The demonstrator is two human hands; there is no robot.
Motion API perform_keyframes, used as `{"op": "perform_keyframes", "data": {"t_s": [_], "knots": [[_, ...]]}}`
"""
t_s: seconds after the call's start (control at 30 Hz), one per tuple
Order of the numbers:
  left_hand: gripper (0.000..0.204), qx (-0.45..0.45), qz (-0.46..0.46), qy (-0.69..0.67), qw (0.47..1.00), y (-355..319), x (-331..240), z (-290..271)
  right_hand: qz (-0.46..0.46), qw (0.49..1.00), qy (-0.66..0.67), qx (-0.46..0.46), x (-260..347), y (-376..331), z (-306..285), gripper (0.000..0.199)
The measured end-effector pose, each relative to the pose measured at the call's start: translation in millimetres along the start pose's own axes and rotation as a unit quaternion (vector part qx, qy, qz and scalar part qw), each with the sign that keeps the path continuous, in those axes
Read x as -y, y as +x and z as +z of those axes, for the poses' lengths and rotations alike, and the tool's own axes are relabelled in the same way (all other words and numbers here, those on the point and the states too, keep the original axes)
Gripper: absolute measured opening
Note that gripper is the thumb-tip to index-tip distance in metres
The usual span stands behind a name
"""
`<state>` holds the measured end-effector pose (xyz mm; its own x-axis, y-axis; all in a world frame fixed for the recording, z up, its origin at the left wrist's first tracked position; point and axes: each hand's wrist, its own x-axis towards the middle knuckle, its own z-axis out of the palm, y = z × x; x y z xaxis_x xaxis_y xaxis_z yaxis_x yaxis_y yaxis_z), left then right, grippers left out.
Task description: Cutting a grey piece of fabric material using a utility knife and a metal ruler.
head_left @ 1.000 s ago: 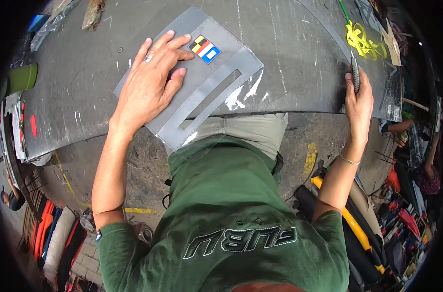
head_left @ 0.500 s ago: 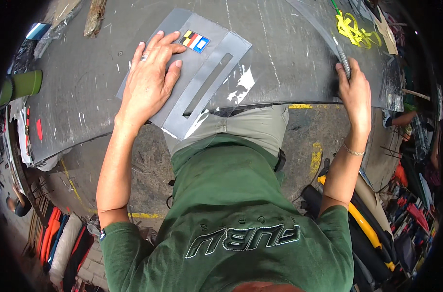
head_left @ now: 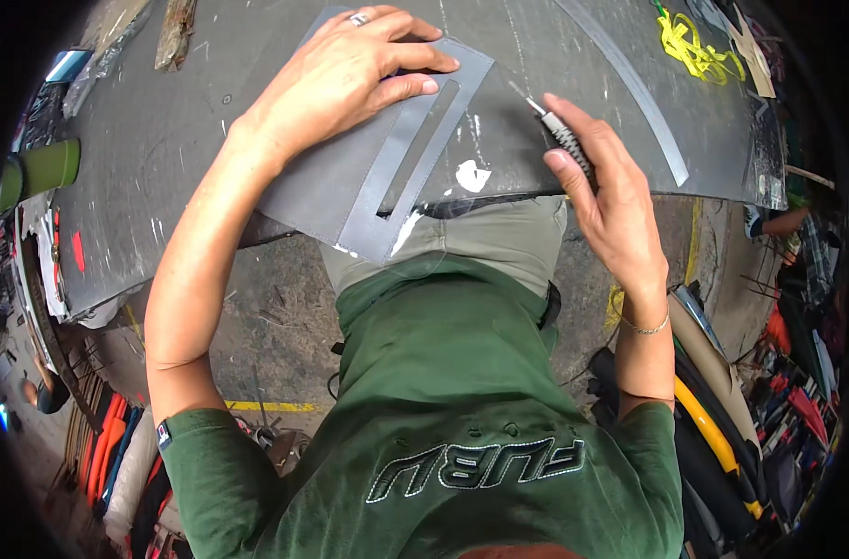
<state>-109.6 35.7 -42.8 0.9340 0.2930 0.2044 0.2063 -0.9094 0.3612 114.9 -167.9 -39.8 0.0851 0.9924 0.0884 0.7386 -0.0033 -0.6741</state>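
Observation:
A flat grey fabric panel (head_left: 317, 182) lies at a slant on the dark work table, its near corner over the table edge above my lap. A lighter stitched band (head_left: 373, 196) with a long narrow slot runs along its right side. My left hand (head_left: 336, 84) lies flat across the panel's far part, fingers stretched, hiding the coloured patch. Clear film (head_left: 472, 176) with a white glare shows beside the band. My right hand (head_left: 611, 186) holds a slim pointed tool (head_left: 566, 140) with a ribbed grey handle, its tip toward the panel and apart from it. Its exact kind is unclear.
A long grey strip (head_left: 634, 88) curves across the table beyond my right hand. Tangled yellow ribbon (head_left: 690, 51) lies at the far right. At the left are a piece of wood (head_left: 176, 35) and a green roll (head_left: 52, 168). Material rolls (head_left: 709, 429) stand below right.
My right hand has brought the tool leftward, nearer the panel. The left hand has slid farther up and right over the panel, covering the patch. The panel has shifted slightly right.

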Motion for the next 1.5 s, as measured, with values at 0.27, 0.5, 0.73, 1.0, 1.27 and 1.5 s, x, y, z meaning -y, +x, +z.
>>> {"op": "perform_keyframes", "data": {"t_s": [0.27,0.5,0.73,1.0,1.27,1.5], "knots": [[0.03,-0.016,-0.013,0.003,1.0,-3,2,5,-0.066,0.995,-0.075,-0.002,7,22,8,0.043],[0.033,-0.013,-0.027,-0.011,0.999,-3,5,3,-0.081,0.99,-0.106,0.052,7,40,-1,0.046],[0.035,-0.019,-0.026,-0.035,0.999,-5,7,4,-0.073,0.987,-0.121,0.076,13,46,-3,0.047],[0.035,-0.023,-0.039,-0.057,0.997,-4,8,3,-0.058,0.988,-0.122,0.078,13,46,-1,0.046],[0.035,-0.016,-0.052,-0.064,0.997,-2,7,4,-0.04,0.986,-0.129,0.095,13,46,-3,0.047],[0.036,0.0,-0.061,-0.056,0.997,-2,7,4,-0.052,0.986,-0.129,0.091,13,48,-2,0.046]]}}
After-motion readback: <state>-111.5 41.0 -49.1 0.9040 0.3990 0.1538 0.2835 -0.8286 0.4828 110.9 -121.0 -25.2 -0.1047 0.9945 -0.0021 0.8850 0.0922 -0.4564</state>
